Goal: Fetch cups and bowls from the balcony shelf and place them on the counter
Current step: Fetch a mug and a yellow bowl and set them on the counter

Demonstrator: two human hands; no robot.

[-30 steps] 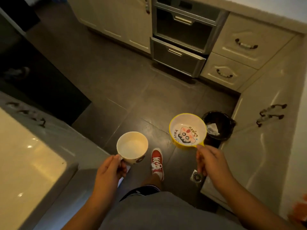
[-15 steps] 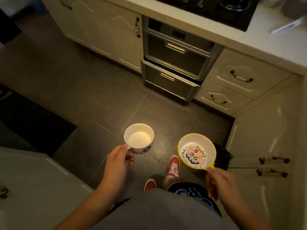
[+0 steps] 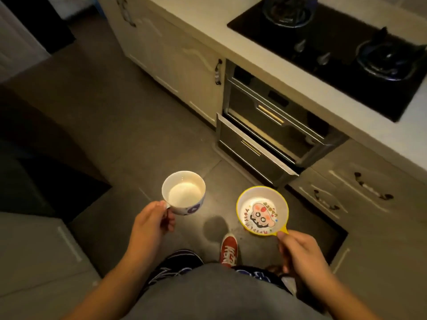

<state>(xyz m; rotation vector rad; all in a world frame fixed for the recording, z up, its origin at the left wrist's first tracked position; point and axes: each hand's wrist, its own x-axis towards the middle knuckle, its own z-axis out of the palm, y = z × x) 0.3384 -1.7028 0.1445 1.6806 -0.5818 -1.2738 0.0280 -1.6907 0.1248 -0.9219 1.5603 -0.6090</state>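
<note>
While you carry, left hand (image 3: 150, 224) pinches cup (image 3: 183, 192) handle, right hand (image 3: 300, 252) pinches bowl (image 3: 262, 211) tab. Fetch done; counter (image 3: 261, 58) at 1 o'clock; placement left.

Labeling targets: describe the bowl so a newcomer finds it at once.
Start at the black gas hob on the counter and drop past the steel oven drawers to the floor. The right hand holds a yellow-rimmed bowl by its tab handle. Unlike the plain white cup beside it, it has a cartoon face inside.
</note>
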